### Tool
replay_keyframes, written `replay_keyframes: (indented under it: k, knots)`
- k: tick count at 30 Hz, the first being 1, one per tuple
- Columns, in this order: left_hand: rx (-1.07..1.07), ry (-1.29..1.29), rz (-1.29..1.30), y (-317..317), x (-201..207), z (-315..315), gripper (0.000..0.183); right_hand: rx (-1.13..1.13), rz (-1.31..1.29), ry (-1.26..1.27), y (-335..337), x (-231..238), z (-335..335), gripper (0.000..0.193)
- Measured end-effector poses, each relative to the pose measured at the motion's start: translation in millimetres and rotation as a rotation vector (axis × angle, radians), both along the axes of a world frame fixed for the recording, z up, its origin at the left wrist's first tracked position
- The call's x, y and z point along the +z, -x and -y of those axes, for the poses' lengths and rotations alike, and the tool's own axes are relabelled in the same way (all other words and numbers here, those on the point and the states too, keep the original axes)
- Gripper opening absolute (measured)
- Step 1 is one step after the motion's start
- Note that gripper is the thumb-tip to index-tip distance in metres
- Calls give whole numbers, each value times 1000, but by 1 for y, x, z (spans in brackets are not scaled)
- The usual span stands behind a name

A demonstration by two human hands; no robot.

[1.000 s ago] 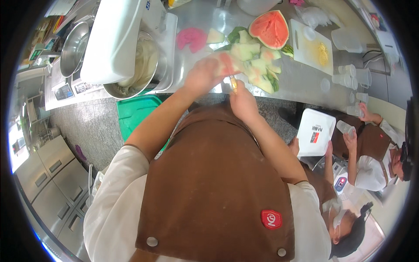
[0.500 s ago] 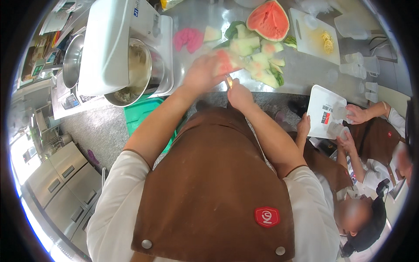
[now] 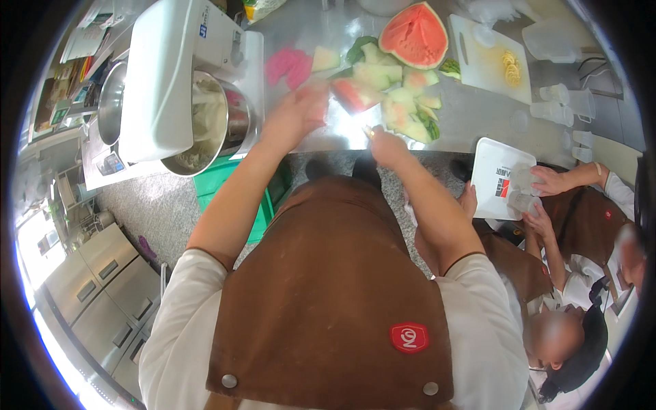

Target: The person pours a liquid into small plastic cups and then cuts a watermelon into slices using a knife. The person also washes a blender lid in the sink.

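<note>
Over the near edge of the steel bench [image 3: 471,126], the person's left hand [image 3: 296,115] is curled round a reddish piece [image 3: 318,102], both so blurred that I can't make out each finger. Across from it, the right hand [image 3: 387,148] is closed tight on the pale handle of a knife [image 3: 370,132], its blade lost to me in the glare off the metal. Between and just beyond the two sits a red-fleshed melon wedge [image 3: 355,96], also blurred; whether it lies flat I can't tell. Right beside it are heaped pale green rinds [image 3: 403,113], partly covering one another, with a big cut watermelon [image 3: 415,37] behind and a crumpled pink thing [image 3: 288,67], cloth or glove, off to the left. Further left, the mixer [image 3: 160,82] hides part of its steel bowl [image 3: 237,116], which holds a pale mixture [image 3: 206,126]. Over to the right, a white board [image 3: 476,65] carries thin yellow slices [image 3: 511,68], near some clear cups [image 3: 552,113]. A green bin [image 3: 232,198] shows below, half covered by the left forearm. There's red and dark print on a co-worker's white tray [image 3: 490,174], white lettering on the apron's red badge [image 3: 408,337], and a blue label [image 3: 203,27] on the mixer; a yellow packet [image 3: 265,8] is cut off at the top.
</note>
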State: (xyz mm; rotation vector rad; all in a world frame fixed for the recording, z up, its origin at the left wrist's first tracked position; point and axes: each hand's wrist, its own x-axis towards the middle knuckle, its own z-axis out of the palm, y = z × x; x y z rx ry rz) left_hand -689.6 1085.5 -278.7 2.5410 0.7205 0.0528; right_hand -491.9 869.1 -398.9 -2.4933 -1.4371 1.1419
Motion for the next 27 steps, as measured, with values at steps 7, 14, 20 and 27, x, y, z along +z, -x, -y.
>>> replay_keyframes:
  k: [7,14,20,27]
  knots:
    - [102,-41,-51,13,7,4,66,-221,-96,-232,42,50,70,30]
    - [152,-18,-94,4,12,5,70,-652,-49,-402,-2,67,131,33]
    - [157,207,172,-38,28,3,67,-934,-122,-479,-66,72,117,32]
    - [428,551,391,-215,34,-90,77,-1101,-423,-529,-110,80,85,26]
